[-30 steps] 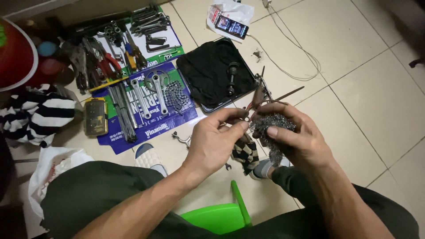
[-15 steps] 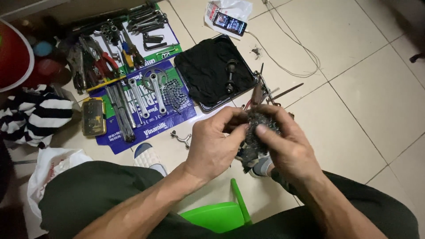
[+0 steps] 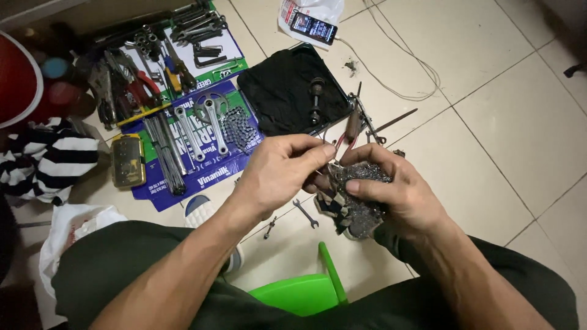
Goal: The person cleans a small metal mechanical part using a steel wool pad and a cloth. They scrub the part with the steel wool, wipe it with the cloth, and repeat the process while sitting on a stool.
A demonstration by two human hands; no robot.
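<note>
**Sprocket cluster held over the floor, fingers at its teeth**

At the centre of the frame, the right hand (image 3: 397, 195) clasps a stack of bicycle sprockets (image 3: 364, 195), its grip closed around the toothed rims. The left hand (image 3: 278, 171) pinches at the stack's upper edge, fingertips closed on something too small to make out. Greasy metal could slip from the grip, and the teeth could nick a finger. Just below lies a small spanner (image 3: 304, 212) on the tiled floor (image 3: 520, 110); a black tray (image 3: 275, 91) sits above, with wrenches (image 3: 195, 131) towards the upper left.
</note>
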